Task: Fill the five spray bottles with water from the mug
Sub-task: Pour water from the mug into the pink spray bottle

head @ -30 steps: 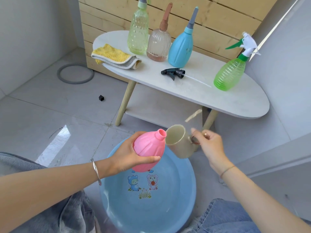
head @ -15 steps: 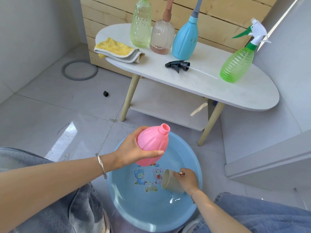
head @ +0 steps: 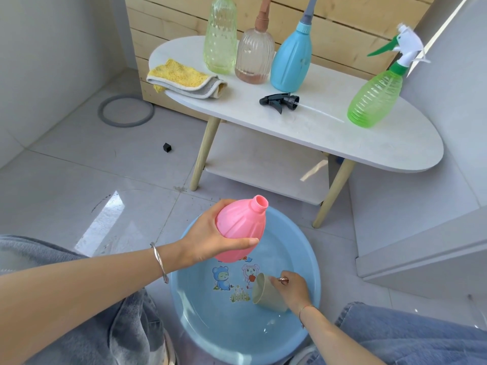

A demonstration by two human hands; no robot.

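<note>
Gripping pink bottle [head: 241, 229] in left hand [head: 204, 242], centre frame, above blue basin [head: 224, 327]; clutching tilted mug [head: 264, 295] in right hand [head: 293, 291], lower centre.

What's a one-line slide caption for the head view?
Left hand holds the uncapped pink bottle over the blue basin while the right hand dips the mug in its water.

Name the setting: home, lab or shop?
Likely a home balcony or utility corner: grey tiled floor, a blue plastic wash basin of water set on it, and a low white side table against a wooden slat wall.
</note>
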